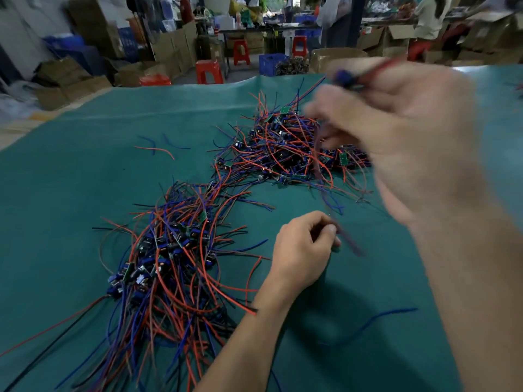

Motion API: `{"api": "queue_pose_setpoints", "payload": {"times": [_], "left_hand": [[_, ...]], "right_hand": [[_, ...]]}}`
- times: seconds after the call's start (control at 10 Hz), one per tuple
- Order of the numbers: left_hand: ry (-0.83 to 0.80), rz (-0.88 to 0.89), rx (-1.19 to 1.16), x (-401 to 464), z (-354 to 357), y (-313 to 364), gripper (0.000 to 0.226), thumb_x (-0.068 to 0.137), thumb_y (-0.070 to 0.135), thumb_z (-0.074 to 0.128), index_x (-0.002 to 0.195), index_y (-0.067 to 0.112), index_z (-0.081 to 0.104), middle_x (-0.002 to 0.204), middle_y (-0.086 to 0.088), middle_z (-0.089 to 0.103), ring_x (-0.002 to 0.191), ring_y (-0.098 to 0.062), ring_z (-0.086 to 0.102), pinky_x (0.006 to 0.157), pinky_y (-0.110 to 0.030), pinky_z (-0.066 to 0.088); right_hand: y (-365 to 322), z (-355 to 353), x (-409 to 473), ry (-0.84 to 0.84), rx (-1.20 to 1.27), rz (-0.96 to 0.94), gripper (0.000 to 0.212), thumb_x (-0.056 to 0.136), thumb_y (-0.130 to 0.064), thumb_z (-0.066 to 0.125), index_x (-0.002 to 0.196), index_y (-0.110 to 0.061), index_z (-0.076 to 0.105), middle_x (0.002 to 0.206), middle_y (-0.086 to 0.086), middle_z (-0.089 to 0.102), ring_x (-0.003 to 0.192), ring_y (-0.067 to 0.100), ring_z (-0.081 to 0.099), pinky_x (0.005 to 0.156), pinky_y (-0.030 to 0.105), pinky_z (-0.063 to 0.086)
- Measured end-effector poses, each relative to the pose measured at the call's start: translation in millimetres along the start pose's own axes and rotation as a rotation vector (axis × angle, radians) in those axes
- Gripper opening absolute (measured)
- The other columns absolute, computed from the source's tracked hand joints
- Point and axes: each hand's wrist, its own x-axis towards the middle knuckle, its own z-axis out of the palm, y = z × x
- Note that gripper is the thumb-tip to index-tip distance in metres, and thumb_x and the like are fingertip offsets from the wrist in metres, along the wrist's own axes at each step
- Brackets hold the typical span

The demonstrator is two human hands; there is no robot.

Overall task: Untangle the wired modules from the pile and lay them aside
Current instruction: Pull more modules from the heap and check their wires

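A tangled pile (285, 148) of small modules with red, blue and black wires lies at the far middle of the green table. A second heap (172, 250) lies nearer, on the left, its wires running toward the front edge. My right hand (410, 142) is raised close to the camera and blurred; it grips a blue module (343, 77) with red wire at its fingertips. From it, blurred wires (321, 171) hang down to my left hand (302, 250), which pinches their lower end just above the table.
The green mat (85, 179) covers the table. Loose wire pieces (158, 148) lie at the far left and one blue wire (368, 323) at the near right. Beyond the table stand red stools (209, 70), cardboard boxes, blue crates and people at benches.
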Motion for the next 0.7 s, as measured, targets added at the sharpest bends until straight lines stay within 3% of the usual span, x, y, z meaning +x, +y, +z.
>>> {"api": "queue_pose_setpoints", "payload": {"times": [0.1, 0.2, 0.3, 0.4, 0.5, 0.6, 0.7], "left_hand": [[0.052, 0.005, 0.084, 1, -1, -2, 0.024, 0.088, 0.007, 0.063, 0.066, 0.016, 0.058, 0.061, -0.007, 0.06, 0.062, -0.018, 0.063, 0.058, -0.017, 0.046], [0.077, -0.072, 0.179, 4, 0, -12, 0.017, 0.086, 0.008, 0.065, 0.071, 0.002, 0.061, 0.081, -0.023, 0.066, 0.085, -0.042, 0.066, 0.056, -0.027, 0.035], [0.086, -0.086, 0.203, 7, 2, -13, 0.014, 0.087, 0.01, 0.061, 0.081, -0.003, 0.064, 0.082, -0.023, 0.068, 0.083, -0.041, 0.066, 0.057, -0.027, 0.036], [0.077, -0.008, 0.175, 5, 0, -7, 0.012, 0.088, 0.014, 0.059, 0.079, 0.01, 0.065, 0.077, -0.015, 0.069, 0.078, -0.036, 0.066, 0.062, -0.029, 0.042], [0.062, 0.009, 0.108, 4, -2, -4, 0.01, 0.087, 0.017, 0.057, 0.082, 0.016, 0.065, 0.072, -0.003, 0.069, 0.074, -0.027, 0.067, 0.066, -0.031, 0.049], [0.05, 0.008, 0.081, 3, -3, -3, 0.011, 0.087, 0.014, 0.056, 0.081, 0.019, 0.065, 0.066, 0.01, 0.067, 0.072, -0.021, 0.067, 0.071, -0.036, 0.055], [0.039, 0.014, 0.09, 2, -4, -2, 0.016, 0.087, 0.014, 0.056, 0.076, 0.024, 0.062, 0.066, 0.01, 0.067, 0.073, -0.021, 0.067, 0.075, -0.038, 0.055]], "right_hand": [[0, 55, 11, -0.331, 0.055, 0.211, 0.017, 0.09, -0.017, 0.076, 0.086, -0.001, 0.073, 0.08, 0.013, 0.078, 0.058, 0.016, 0.067, 0.054, 0.024, 0.057], [25, 99, 21, -0.561, -0.433, 0.253, 0.053, 0.088, -0.051, 0.074, 0.082, 0.001, 0.075, 0.073, 0.011, 0.076, 0.066, 0.022, 0.073, 0.069, 0.037, 0.063], [65, 101, 36, -0.683, -0.94, 0.228, 0.052, 0.09, -0.059, 0.065, 0.088, -0.009, 0.075, 0.083, 0.011, 0.073, 0.083, 0.029, 0.071, 0.082, 0.035, 0.059], [108, 74, 54, -0.618, -1.242, 0.271, 0.033, 0.092, -0.033, 0.065, 0.122, -0.017, 0.066, 0.126, 0.016, 0.065, 0.113, 0.037, 0.064, 0.098, 0.044, 0.054], [139, 40, 56, -0.586, -1.41, 0.335, 0.037, 0.092, -0.019, 0.065, 0.129, -0.018, 0.06, 0.132, 0.013, 0.059, 0.117, 0.038, 0.06, 0.094, 0.047, 0.054], [156, 24, 48, -0.515, -1.412, 0.278, 0.023, 0.093, -0.025, 0.071, 0.114, -0.015, 0.067, 0.12, 0.01, 0.064, 0.108, 0.036, 0.063, 0.086, 0.046, 0.056], [156, 19, 44, -0.437, -1.353, 0.258, 0.016, 0.092, -0.025, 0.075, 0.1, -0.011, 0.072, 0.107, 0.012, 0.069, 0.095, 0.037, 0.068, 0.081, 0.048, 0.059]]}}
